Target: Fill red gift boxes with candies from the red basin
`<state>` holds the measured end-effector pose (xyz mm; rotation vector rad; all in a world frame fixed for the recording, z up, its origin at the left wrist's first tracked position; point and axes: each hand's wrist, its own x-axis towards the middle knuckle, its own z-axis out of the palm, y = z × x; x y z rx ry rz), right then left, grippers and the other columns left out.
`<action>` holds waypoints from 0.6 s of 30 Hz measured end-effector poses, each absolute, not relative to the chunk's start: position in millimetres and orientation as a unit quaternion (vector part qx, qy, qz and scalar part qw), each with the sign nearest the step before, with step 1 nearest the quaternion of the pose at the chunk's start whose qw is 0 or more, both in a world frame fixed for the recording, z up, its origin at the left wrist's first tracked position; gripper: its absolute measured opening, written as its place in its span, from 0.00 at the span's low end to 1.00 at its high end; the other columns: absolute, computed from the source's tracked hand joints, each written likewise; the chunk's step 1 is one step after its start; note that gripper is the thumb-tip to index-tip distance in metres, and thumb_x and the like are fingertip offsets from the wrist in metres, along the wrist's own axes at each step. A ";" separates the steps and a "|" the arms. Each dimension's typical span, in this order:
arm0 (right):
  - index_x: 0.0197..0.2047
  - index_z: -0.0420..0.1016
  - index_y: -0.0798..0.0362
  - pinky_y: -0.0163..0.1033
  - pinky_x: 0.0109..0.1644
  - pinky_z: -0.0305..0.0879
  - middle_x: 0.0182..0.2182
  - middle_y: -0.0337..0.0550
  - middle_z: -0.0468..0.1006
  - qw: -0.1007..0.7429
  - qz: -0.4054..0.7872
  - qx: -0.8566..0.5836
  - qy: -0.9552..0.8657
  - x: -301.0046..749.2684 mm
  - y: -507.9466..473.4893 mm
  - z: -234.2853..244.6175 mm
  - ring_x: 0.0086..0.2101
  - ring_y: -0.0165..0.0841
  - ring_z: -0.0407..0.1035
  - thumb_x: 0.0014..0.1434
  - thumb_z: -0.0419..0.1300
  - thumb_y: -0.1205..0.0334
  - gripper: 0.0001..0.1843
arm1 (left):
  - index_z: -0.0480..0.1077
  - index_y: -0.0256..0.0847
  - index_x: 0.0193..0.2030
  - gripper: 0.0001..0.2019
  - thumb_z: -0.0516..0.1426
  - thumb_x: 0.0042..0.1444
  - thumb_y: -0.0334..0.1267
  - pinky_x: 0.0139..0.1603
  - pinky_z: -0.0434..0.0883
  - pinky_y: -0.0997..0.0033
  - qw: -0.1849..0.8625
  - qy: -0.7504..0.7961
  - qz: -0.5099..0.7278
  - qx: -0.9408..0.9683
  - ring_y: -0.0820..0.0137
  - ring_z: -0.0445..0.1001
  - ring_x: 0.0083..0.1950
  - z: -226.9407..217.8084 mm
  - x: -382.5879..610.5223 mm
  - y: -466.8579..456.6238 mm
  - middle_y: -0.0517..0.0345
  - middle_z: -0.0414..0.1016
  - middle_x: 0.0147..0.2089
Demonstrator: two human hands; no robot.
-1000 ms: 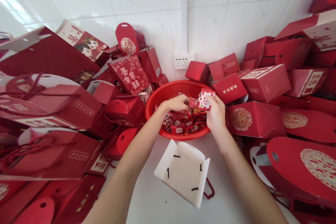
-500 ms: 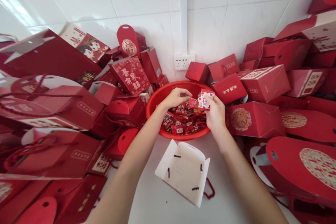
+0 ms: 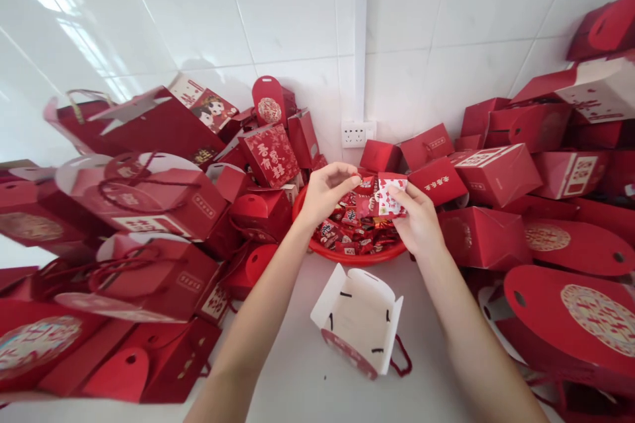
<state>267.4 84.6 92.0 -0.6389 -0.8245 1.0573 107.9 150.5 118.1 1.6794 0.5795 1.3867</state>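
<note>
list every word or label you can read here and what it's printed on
"吾家有喜": white characters on the tilted red cardboard box left of the red plastic basket.
Gold characters on the low red cardboard box right of the basket: too small to read.
Print on the red-and-white candy packet in the right hand: blurred.
Red candy wrappers in the basket: too small.

The packets (image 3: 389,193) you hold are glossy printed plastic film. The basket (image 3: 357,258) is smooth red plastic, the open box (image 3: 360,310) matt white card inside, the wall tiles (image 3: 297,13) shiny and glazed.
</note>
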 end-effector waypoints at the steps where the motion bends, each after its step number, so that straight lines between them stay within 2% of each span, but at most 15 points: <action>1: 0.37 0.83 0.50 0.43 0.40 0.76 0.31 0.40 0.84 0.727 0.483 -0.296 -0.389 266.2 79.5 96.2 0.32 0.38 0.78 0.41 0.77 0.53 0.19 | 0.77 0.38 0.34 0.17 0.71 0.44 0.47 0.43 0.74 0.70 0.418 0.235 0.576 0.662 0.68 0.78 0.37 119.8 103.1 138.3 0.57 0.80 0.34; 6: 0.35 0.83 0.51 0.41 0.38 0.74 0.29 0.39 0.84 0.707 0.450 -0.330 -0.435 258.3 63.1 104.6 0.30 0.36 0.77 0.41 0.77 0.50 0.20 | 0.77 0.40 0.34 0.13 0.71 0.47 0.43 0.42 0.75 0.73 0.399 0.242 0.666 0.582 0.71 0.78 0.37 118.1 87.4 93.7 0.57 0.80 0.36; 13: 0.36 0.83 0.51 0.40 0.38 0.73 0.30 0.40 0.84 0.682 0.466 -0.320 -0.463 247.1 58.0 103.1 0.32 0.36 0.76 0.47 0.75 0.48 0.18 | 0.77 0.39 0.34 0.13 0.71 0.45 0.42 0.42 0.76 0.72 0.429 0.252 0.657 0.566 0.71 0.78 0.37 103.7 98.6 89.2 0.57 0.80 0.35; 18: 0.36 0.84 0.52 0.40 0.37 0.73 0.30 0.41 0.84 0.680 0.473 -0.329 -0.453 248.2 59.5 100.7 0.31 0.36 0.76 0.43 0.78 0.53 0.19 | 0.77 0.39 0.34 0.12 0.70 0.47 0.42 0.42 0.77 0.72 0.423 0.276 0.658 0.558 0.70 0.79 0.37 96.2 103.1 92.4 0.56 0.81 0.34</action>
